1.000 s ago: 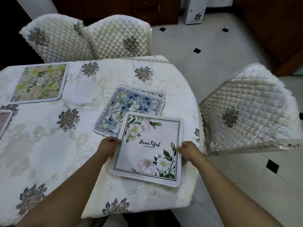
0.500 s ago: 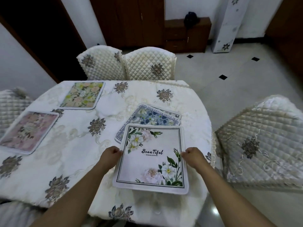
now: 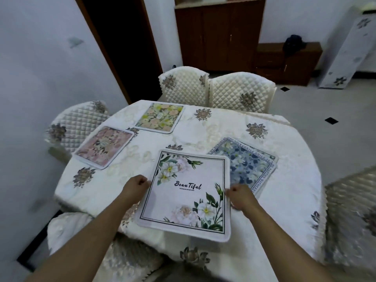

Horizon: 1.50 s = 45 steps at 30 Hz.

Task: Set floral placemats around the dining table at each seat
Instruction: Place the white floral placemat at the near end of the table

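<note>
Four placemats (image 3: 185, 192), two hands (image 3: 136, 185), five chairs (image 3: 241, 94)

White floral placemat (image 3: 188, 192), lower centre of the frame: the word "BeauTiful" in dark script at its middle, with a line of small print beneath, too small to read. Blue floral placemat (image 3: 249, 165), right of centre: a border of capital lettering, of which "YOUR GENTLE SMILE" is legible along the upper edge; the remainder is unclear.

Head cam, close, looks fwd/down over table (image 3: 223, 127).
</note>
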{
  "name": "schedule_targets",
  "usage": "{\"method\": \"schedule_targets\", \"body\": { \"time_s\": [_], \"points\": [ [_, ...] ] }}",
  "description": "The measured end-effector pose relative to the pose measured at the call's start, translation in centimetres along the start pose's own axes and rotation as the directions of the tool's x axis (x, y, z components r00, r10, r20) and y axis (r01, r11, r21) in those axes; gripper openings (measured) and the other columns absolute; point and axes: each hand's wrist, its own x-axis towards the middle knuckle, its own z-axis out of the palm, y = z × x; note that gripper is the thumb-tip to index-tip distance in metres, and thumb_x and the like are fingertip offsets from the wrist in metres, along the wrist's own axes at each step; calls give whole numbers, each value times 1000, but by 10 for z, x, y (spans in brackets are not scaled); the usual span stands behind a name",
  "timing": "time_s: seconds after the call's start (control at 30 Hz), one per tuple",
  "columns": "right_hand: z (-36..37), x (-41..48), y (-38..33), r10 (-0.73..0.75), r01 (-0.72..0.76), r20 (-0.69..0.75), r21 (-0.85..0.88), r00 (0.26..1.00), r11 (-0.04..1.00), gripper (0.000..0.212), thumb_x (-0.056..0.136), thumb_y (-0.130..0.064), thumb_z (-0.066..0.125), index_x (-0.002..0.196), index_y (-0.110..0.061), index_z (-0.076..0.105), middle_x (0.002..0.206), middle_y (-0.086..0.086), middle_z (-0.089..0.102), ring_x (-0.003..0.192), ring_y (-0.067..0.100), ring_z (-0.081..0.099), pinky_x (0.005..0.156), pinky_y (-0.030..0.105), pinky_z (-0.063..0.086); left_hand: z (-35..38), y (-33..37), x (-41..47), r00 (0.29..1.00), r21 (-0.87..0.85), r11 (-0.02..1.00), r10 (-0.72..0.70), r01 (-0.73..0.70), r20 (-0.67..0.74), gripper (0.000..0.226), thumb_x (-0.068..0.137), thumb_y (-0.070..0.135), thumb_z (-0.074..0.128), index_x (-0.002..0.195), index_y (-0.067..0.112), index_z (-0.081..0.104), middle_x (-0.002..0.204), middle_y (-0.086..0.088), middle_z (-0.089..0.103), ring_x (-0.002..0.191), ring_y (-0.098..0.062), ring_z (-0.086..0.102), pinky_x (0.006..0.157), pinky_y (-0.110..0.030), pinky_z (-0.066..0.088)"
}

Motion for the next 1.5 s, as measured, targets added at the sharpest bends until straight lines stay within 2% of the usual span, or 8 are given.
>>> {"method": "schedule_targets", "body": {
  "time_s": [0.07,0.33,0.6,0.83,1.03,1.27,1.37,1.5],
  "points": [
    [28,-4,-17,-14,15,8,-39,1000,999,37,90,-28,62,61,-17,43,56,3,43,51,16,41,52,26,29,-21,-26,6,1000,-19,1000,-2,2,-8,21,92,23,60,76,11,55,68,-4,50,64,-21,45,58,-30,32],
    [140,-20,-89,-7,0,-82,-90,997,996,50,89,-25,63,55,-21,28,53,2,27,49,17,29,55,29,22,-103,-125,56,997,-128,990,67,-62,37,25,95,26,57,73,16,51,65,-2,45,59,-19,40,56,-30,30],
    [184,-43,-124,11,-33,-173,-121,985,992,43,90,-26,60,59,-18,30,59,5,28,54,19,32,57,31,22,-139,-159,89,987,-161,979,138,-123,87,26,93,25,59,70,19,49,62,0,42,56,-18,39,55,-29,30],
    [183,-25,-132,17,-49,-199,-158,980,986,47,92,-29,59,56,-18,30,55,3,32,52,19,34,55,31,23,-137,-153,109,982,-149,977,167,-153,85,22,92,25,59,74,14,51,60,2,41,56,-18,37,54,-29,30],
    [198,-5,-127,70,-92,-187,-112,980,989,49,90,-27,61,54,-19,30,51,-1,31,48,17,33,51,29,24,-123,-167,129,984,-128,983,148,-134,100,23,94,26,57,76,13,50,64,0,43,59,-19,39,56,-30,31],
    [249,13,-109,180,-209,-181,-162,967,964,45,91,-24,59,55,-17,33,53,0,38,51,16,36,52,28,28,-95,-216,161,975,-53,990,136,-129,175,29,95,25,57,69,21,43,63,2,45,62,-18,42,57,-30,32],
    [273,23,-105,209,-248,-200,-192,957,950,45,91,-25,59,55,-16,34,53,1,39,54,19,40,55,30,30,-87,-235,176,972,-39,993,117,-111,206,25,96,26,56,74,17,46,64,3,45,63,-17,42,57,-30,31],
    [302,30,-99,236,-289,-239,-218,942,932,44,92,-24,59,55,-15,36,53,2,42,51,15,41,49,26,27,-77,-256,189,964,-25,994,113,-111,239,21,95,25,56,78,16,49,64,6,46,61,-12,42,54,-26,32]
  ]
}}
